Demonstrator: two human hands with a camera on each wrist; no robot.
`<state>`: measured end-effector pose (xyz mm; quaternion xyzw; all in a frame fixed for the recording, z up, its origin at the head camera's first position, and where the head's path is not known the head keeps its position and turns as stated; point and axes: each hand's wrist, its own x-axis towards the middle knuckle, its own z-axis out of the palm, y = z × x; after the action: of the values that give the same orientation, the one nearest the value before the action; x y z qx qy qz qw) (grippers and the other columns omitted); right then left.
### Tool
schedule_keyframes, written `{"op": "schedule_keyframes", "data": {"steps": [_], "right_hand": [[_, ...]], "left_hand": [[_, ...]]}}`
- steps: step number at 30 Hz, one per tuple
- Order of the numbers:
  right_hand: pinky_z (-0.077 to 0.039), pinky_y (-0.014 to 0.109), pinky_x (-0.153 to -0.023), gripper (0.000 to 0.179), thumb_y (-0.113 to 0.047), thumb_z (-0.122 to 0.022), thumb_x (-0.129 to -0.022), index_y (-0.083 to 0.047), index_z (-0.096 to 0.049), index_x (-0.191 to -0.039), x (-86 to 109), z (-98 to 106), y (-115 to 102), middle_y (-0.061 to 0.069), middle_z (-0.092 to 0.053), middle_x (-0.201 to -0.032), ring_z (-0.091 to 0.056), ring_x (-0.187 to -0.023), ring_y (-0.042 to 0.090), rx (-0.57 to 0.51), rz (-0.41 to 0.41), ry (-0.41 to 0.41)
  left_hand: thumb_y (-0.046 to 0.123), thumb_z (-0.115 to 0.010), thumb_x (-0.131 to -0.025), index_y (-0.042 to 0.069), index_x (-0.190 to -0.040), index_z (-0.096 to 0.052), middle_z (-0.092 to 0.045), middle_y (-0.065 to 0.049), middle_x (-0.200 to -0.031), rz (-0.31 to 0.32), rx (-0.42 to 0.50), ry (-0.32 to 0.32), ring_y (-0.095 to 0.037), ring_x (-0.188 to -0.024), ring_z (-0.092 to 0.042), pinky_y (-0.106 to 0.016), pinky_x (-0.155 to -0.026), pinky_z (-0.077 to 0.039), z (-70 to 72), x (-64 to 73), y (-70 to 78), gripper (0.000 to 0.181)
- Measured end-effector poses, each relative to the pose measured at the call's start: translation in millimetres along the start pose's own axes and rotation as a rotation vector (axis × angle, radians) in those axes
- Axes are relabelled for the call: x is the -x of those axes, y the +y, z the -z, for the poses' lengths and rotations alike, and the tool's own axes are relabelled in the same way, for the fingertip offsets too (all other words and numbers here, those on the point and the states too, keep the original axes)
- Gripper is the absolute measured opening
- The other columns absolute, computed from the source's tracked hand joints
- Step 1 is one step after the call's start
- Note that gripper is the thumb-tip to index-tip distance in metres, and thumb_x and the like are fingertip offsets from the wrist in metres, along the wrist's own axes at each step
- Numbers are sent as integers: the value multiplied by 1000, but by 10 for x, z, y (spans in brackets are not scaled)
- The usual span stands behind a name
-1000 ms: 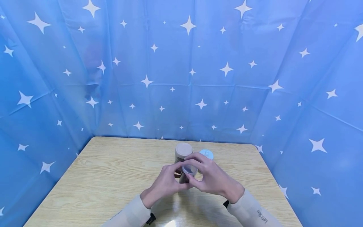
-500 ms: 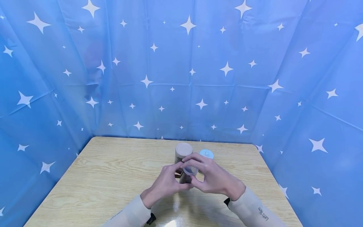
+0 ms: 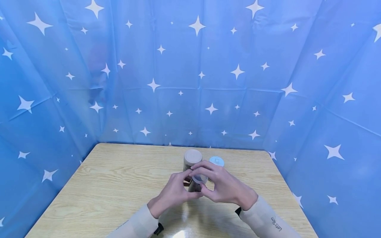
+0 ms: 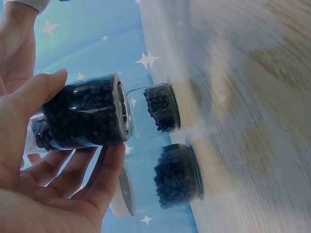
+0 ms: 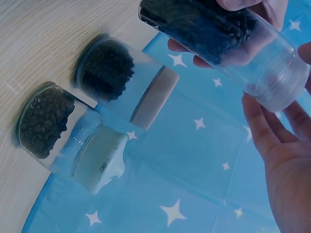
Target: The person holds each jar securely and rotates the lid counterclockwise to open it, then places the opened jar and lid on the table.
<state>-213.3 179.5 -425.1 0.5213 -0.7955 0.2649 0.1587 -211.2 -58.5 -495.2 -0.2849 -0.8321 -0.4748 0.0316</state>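
Note:
A clear jar packed with dark beans is held up above the table, with my left hand gripping its lower body. In the left wrist view, the left thumb lies on one side of the jar and the fingers wrap the other. My right hand pinches the clear lid at the jar's top between curved fingers and thumb. The right wrist view shows beans filling the jar's lower part, with see-through space below the lid.
Just beyond the hands stand two more jars of dark beans, one with a pale beige lid, the other with a light blue lid. All are over a light wood table. A blue star-patterned curtain surrounds its back and sides.
My right hand and the lid moved slightly to the right early on, the jar's top shifting with them. Since half a second ago both hands have stayed almost still.

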Motion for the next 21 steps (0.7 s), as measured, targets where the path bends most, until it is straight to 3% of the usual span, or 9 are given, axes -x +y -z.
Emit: {"op": "schedule_keyframes", "data": {"steps": [9,15,21], "right_hand": [[-69,33,-96,54,7,-78,-93,-15,-75,-142,13,-23,8,13,-73,-149,-77,-129,22,0,14,24],[-69,35,-104,54,-5,-83,-94,-12,-74,-147,28,-69,-11,10,-69,-154,-75,-134,23,38,-37,46],[-69,43,-107,57,-17,-91,-95,-15,-74,-150,45,-125,-43,13,-70,-154,-74,-135,27,93,-116,108]], "left_hand": [[27,-102,-91,16,-147,-73,-86,-4,-133,-13,-16,7,-22,-117,-85,-31,-95,-71,-6,-1,-20,64],[28,-102,-92,19,-151,-72,-86,1,-127,3,-21,6,-16,-115,-83,-28,-95,-70,-2,1,-18,67],[27,-101,-93,16,-140,-76,-86,2,-124,-7,-10,12,-16,-112,-84,-28,-95,-70,3,5,-27,54]]}}
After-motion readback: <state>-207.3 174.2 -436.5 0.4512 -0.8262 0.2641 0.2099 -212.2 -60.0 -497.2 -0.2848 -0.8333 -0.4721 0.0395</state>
